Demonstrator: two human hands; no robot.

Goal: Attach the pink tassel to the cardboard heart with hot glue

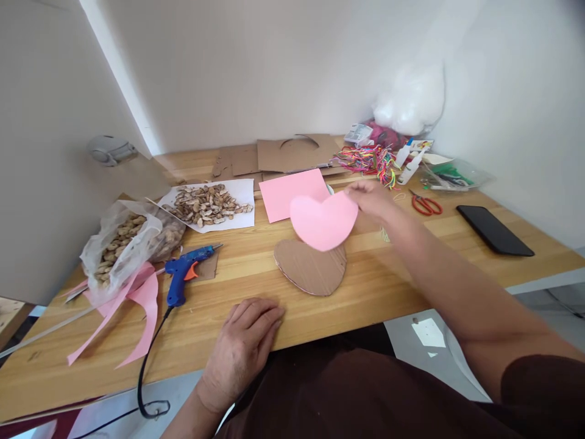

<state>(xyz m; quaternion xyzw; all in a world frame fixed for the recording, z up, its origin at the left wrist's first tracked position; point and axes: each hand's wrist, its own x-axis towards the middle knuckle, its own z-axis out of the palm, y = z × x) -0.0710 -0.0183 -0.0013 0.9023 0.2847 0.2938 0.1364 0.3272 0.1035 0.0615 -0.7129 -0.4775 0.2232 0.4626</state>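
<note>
Currently pinching pink paper heart (324, 222) in right hand (368, 198), gripped between thumb and fingers at far edge of right lobe. Held out over wooden table (375, 296), overlapping far side of cardboard heart (311, 268) and near right corner of pink rectangular sheet (281, 201) in view (can't tell if touching either). Resting left hand (244, 338) palm down at near edge of table, with fingers loosely bent, unclenched, just to near left of cardboard heart.

On left: blue glue gun (179, 277) lying partly over small cardboard scrap (209, 266), pointing right, trailing black cord off near edge. Beside it, farther left, plastic bag of peanuts (121, 244) and curved pink paper strips (148, 302). Beyond, peanut shells (212, 204) spread on white paper (248, 190). At far middle: flat cardboard pieces (292, 155).

On far right: tangle of multicolored strings (363, 160), white glue bottles (412, 166), bag of white stuffing (411, 100) against wall. Nearer, still right: red-handled scissors (427, 206), then black smartphone (494, 230) lying flat, well apart from both hearts.
</note>
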